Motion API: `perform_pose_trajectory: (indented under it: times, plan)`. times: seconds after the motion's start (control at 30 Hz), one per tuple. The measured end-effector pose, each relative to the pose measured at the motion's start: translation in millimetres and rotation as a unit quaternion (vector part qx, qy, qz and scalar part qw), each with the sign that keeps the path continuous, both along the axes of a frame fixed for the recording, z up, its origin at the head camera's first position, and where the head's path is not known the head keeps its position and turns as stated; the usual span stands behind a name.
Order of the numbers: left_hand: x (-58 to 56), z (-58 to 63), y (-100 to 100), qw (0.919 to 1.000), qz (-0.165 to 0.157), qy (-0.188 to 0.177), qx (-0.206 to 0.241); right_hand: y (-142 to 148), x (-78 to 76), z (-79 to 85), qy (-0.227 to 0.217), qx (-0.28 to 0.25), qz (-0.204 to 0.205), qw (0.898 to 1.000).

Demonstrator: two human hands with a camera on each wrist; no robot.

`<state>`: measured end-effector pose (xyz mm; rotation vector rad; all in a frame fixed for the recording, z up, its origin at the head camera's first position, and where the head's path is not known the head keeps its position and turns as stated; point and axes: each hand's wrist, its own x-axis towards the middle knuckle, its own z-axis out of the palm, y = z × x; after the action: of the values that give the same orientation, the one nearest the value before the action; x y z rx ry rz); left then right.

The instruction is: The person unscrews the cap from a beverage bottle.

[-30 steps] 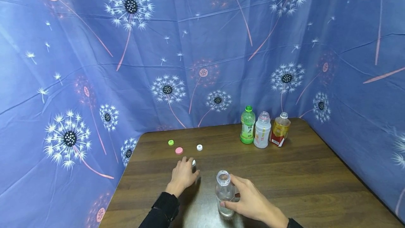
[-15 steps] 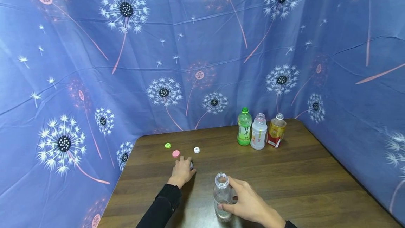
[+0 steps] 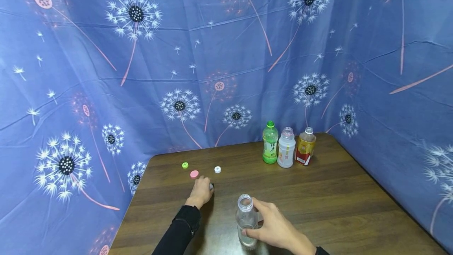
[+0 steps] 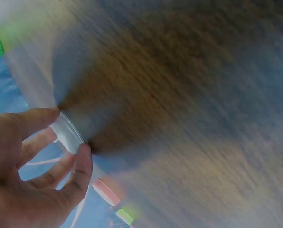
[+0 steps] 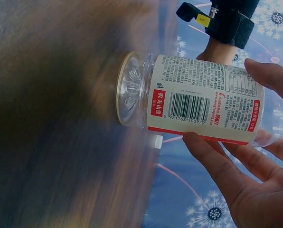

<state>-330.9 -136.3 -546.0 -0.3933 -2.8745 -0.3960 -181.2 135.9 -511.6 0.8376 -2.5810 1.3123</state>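
My left hand [image 3: 201, 191] pinches a whitish round cap [image 4: 68, 133] by its rim, low at the tabletop. In the head view most of that cap is hidden behind the fingers. My right hand [image 3: 276, 225] grips a clear plastic bottle [image 3: 245, 223], which is upright and has no cap on its mouth. Seen from the right wrist, the bottle's label [image 5: 203, 99] carries a barcode and a red edge, with thumb and fingers around its sides. Beyond the left hand lie a pink cap [image 3: 194, 174], a green cap [image 3: 185, 165] and a small white cap [image 3: 217, 169].
Toward the back right of the wooden table [image 3: 336, 200] stand three uncapped bottles: a green bottle [image 3: 270, 145], a whitish bottle [image 3: 286, 148] and a bottle with a yellow and red label [image 3: 305, 146]. A blue dandelion-print cloth [image 3: 198, 58] hangs behind the table.
My left fingers have drawn in around the whitish cap, which was more exposed before. The right hand keeps its hold on the bottle. The head view has shifted slightly.
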Motion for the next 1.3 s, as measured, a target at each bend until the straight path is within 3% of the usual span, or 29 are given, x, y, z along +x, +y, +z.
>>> perform_pose_trajectory:
  times: [0.13, 0.17, 0.27, 0.37, 0.4, 0.7, 0.93, 1.3]
  plan:
    - [2.5, 2.3, -1.7, 0.9996, -0.018, -0.007, 0.022, 1.1, 0.3, 0.7, -0.028, -0.008, 0.006, 1.000]
    - [-0.8, -4.0, -6.1, 0.9988, -0.035, 0.008, 0.032, 1.4, 0.4, 1.1, -0.032, -0.010, 0.007, 0.999]
    - [1.3, 2.5, -4.6, 0.9965, -0.061, 0.011, 0.055, 2.0, 0.5, 2.2, -0.031, -0.009, 0.009, 0.999]
    - [2.5, 14.1, -0.1, 0.9945, -0.080, 0.011, 0.068, 2.8, 0.3, 3.1, -0.014, 0.000, 0.004, 1.000]
    - [7.1, 25.8, 6.2, 0.9953, -0.071, -0.002, 0.066, 3.0, 0.2, 3.3, -0.009, 0.002, 0.002, 1.000]
    - [16.7, 66.8, 25.5, 0.9962, -0.066, 0.023, 0.052, 1.6, 0.1, 3.5, 0.015, 0.007, -0.017, 1.000]
    - [37.0, 99.5, 41.0, 0.9918, -0.093, 0.066, 0.057, -0.8, 0.7, 1.5, 0.020, -0.006, -0.016, 1.000]
    - [82.8, 142.8, 52.1, 0.9761, -0.154, 0.136, 0.069, -2.6, 1.2, -1.2, 0.057, -0.002, -0.021, 0.998]
